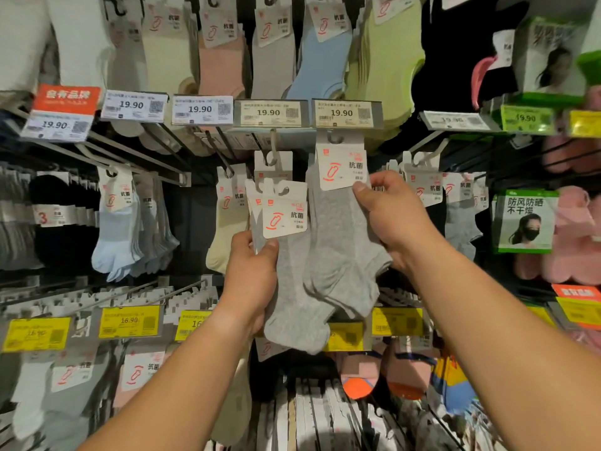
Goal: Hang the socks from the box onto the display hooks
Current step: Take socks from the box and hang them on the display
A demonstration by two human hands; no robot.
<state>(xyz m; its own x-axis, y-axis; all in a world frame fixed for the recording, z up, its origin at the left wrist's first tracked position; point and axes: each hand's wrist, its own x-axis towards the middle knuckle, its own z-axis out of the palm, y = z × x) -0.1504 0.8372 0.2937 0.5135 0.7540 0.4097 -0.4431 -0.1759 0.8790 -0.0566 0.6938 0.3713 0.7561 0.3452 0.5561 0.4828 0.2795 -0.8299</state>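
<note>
My left hand [250,271] grips a small stack of grey sock packs [292,288] with white card headers, held just below the middle row of hooks. My right hand [390,216] pinches another grey sock pack [341,242] by its card; the card's hole sits at the tip of a display hook [335,138] under a 19.90 price tag. An adjacent hook [271,157] to the left carries a few white card headers. The box is not in view.
Sock packs in cream, blue, pink, green and black hang on hooks all around. White price tags [270,113] line the rail above, yellow tags [130,320] the rail below. Green face-mask packs [523,222] hang at the right.
</note>
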